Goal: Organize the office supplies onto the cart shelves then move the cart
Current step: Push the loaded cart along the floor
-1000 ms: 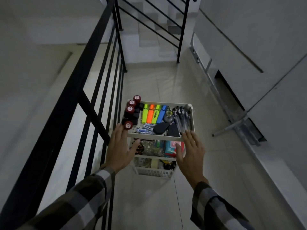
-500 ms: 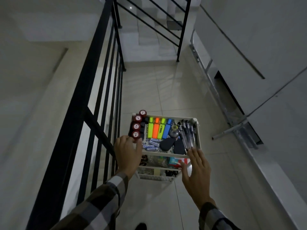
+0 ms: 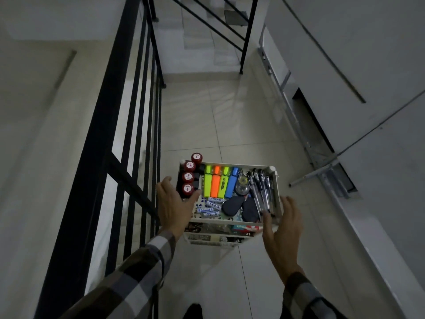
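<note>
Supplies look sorted on the white plastic three-shelf cart (image 3: 232, 221); moving it is in hand. Both hands, left (image 3: 176, 207) and right (image 3: 281, 227), spread wide beside its near corners, next need firm grips.

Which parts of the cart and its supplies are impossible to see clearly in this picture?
- Lower shelves, head view: mostly covered by the top shelf; contents unclear.
- Wheels: hidden under the cart.
- Left hand and right hand: actual contact with the cart uncertain.
- Battery print: mostly too small to read.
</note>
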The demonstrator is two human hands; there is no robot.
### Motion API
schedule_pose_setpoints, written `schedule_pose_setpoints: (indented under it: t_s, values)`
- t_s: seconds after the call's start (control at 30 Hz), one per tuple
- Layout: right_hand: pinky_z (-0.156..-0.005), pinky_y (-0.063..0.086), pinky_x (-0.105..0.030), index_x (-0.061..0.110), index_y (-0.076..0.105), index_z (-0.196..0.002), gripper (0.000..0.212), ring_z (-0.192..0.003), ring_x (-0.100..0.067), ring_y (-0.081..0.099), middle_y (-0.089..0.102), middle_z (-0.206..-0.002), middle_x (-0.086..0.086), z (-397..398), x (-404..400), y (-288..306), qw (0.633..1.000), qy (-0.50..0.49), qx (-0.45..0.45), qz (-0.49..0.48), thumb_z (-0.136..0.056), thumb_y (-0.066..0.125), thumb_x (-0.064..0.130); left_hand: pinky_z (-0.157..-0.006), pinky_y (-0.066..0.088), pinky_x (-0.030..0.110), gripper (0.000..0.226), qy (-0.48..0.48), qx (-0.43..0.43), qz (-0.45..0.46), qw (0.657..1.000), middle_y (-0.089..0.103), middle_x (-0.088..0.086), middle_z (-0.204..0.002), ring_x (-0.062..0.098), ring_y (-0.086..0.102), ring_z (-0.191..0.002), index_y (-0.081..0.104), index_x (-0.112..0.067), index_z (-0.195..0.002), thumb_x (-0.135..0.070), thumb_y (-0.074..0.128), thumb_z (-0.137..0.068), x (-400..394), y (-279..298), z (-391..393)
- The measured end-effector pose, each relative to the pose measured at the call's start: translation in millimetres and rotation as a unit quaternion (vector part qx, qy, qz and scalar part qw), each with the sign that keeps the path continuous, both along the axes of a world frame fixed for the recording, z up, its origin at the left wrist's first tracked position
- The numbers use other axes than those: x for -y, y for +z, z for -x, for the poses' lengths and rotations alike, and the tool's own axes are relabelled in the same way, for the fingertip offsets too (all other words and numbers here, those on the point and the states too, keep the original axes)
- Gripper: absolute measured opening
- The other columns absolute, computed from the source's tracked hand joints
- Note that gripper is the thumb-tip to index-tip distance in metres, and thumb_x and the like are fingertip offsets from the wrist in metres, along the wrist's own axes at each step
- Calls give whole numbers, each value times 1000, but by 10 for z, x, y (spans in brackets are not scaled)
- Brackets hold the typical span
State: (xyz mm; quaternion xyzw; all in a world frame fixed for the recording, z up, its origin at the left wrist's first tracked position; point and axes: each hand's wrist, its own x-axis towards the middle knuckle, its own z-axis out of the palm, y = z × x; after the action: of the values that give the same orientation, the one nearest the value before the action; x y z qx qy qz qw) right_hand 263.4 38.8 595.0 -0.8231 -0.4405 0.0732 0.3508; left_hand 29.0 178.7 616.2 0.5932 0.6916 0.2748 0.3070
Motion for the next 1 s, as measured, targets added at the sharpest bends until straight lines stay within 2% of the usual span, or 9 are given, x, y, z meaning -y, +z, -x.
schedule_pose_setpoints:
  t_s: [0.1, 0.17, 0.2, 0.23, 0.3, 0.37, 0.5, 0.7, 1.0]
  values:
    - [-114, 40, -45, 15, 31, -158, 69, -140, -30, 43, 35, -159, -13, -178, -328, 82, 998, -10, -59, 28, -101, 60, 42, -98, 48, 43, 110, -17, -5, 66, 998, 41, 16, -155, 33, 49, -138, 26, -11, -158, -62, 82, -79, -123, -9, 8]
    - [-103, 49, -37, 17, 29, -157, 65, -123, -29, 60, 55, -142, -14, -269, -508, 115, 995, -7, -90, 49, -103, 58, 41, -96, 54, 47, 109, -31, 2, 103, 994, 52, 16, -148, 37, 57, -130, 29, -14, -153, -73, 77, -76, -159, -53, 40]
    - [-88, 58, -31, 20, 31, -154, 58, -104, -27, 70, 66, -123, -10, -306, -569, 126, 994, 7, -100, 49, -105, 55, 39, -95, 57, 49, 111, -36, 9, 105, 994, 57, 15, -143, 36, 62, -125, 29, -16, -152, -80, 73, -73, -160, -67, 48]
    - [-69, 57, -19, 22, 33, -152, 51, -83, -20, 72, 70, -105, -5, -335, -601, 127, 993, 25, -102, 51, -106, 53, 35, -95, 58, 51, 115, -39, 14, 106, 993, 61, 14, -141, 36, 65, -122, 27, -19, -154, -85, 70, -71, -157, -75, 48]
    - [-48, 44, -6, 27, 33, -156, 49, -63, -5, 62, 66, -87, 4, -364, -591, 123, 991, 53, -106, 55, -109, 47, 25, -99, 56, 49, 116, -48, 19, 102, 993, 64, 13, -141, 35, 66, -123, 15, -23, -164, -79, 70, -79, -136, -81, 30]
    - [-49, 43, -2, 30, 29, -161, 53, -56, -7, 59, 64, -79, 5, -384, -539, 92, 990, 57, -117, 51, -110, 42, 21, -101, 53, 46, 112, -55, 10, 88, 995, 65, 12, -140, 34, 65, -124, 7, -24, -168, -69, 69, -87, -125, -100, 16]
    - [-45, 44, -9, 38, 24, -162, 54, -51, -16, 59, 66, -74, -5, -411, -533, 25, 989, 53, -136, 40, -112, 37, 26, -99, 54, 45, 104, -68, -6, 39, 997, 70, 11, -133, 32, 70, -116, 5, -33, -168, -61, 68, -91, -70, -94, 0]
    - [-56, 59, -26, 42, 9, -164, 61, -59, -16, 65, 64, -80, -3, -494, -542, -12, 983, 78, -145, 80, -110, 37, 31, -92, 55, 41, 95, -56, -33, 24, 998, 76, 11, -118, 32, 72, -107, 15, -36, -167, -62, 67, -93, -58, -106, -74]
    - [-69, 60, -32, 34, 7, -166, 69, -65, -12, 61, 58, -83, 4, -634, -404, 139, 975, 117, -162, 92, -108, 43, 25, -77, 47, 33, 79, -31, -63, 20, 997, 71, 8, -96, 19, 62, -82, 33, -26, -164, -59, 61, -98, 130, -74, -305]
